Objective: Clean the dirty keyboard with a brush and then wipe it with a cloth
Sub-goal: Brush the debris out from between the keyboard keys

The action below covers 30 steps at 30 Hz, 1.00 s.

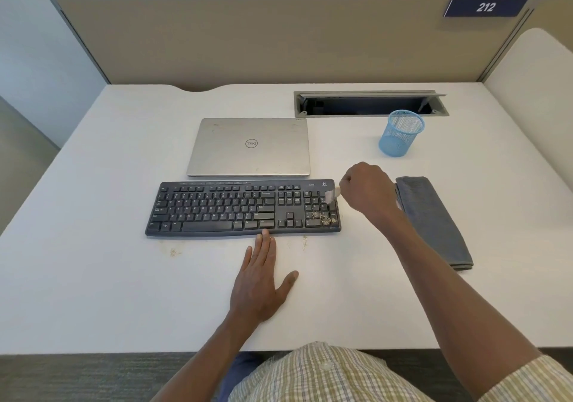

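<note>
Crumbs (322,217) cluster on the number pad of the black keyboard (243,207) lying mid-counter, so the right hand (366,189), its grip closed around the brush (331,195), should flick short strokes outward while the flat, empty left hand (259,280) steadies the front edge.

A: Item one?
B: Keyboard (243,207), black, full-size with number pad. It lies flat on the white desk, long side toward the person. Tan crumbs are clustered on the lower number-pad keys at its right end.
A: Item two?
B: Brush (330,194), pale bristles, blurred. The tip is over the upper number pad; the handle is hidden.
A: Item three?
B: Cloth (434,220), grey, folded into a long strip. It lies flat on the desk, right of the keyboard and apart from it.
</note>
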Each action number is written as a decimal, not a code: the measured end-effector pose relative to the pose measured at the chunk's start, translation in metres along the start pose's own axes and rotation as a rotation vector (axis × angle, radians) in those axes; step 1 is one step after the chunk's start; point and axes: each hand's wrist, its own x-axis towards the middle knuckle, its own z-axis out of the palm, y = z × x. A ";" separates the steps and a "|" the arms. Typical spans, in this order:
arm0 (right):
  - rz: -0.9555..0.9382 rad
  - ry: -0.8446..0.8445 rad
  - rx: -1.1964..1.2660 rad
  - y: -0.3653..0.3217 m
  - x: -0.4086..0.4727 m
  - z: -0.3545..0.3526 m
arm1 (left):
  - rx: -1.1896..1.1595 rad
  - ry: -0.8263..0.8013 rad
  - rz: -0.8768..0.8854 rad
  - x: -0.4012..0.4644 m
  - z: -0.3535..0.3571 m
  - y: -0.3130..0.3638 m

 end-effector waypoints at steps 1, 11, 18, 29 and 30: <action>-0.004 -0.001 0.026 -0.003 -0.001 0.001 | -0.001 -0.001 0.000 0.000 0.000 0.000; -0.034 -0.066 0.051 -0.036 -0.003 0.017 | -0.028 -0.018 0.007 0.000 0.000 -0.002; -0.021 -0.083 -0.061 -0.043 -0.005 0.014 | -0.036 -0.027 0.019 0.001 0.000 -0.003; 0.049 -0.022 0.029 -0.055 -0.012 0.022 | -0.058 -0.048 0.038 0.001 0.000 -0.004; 0.076 -0.060 0.041 -0.055 -0.014 0.022 | -0.060 -0.052 0.039 0.001 0.000 -0.004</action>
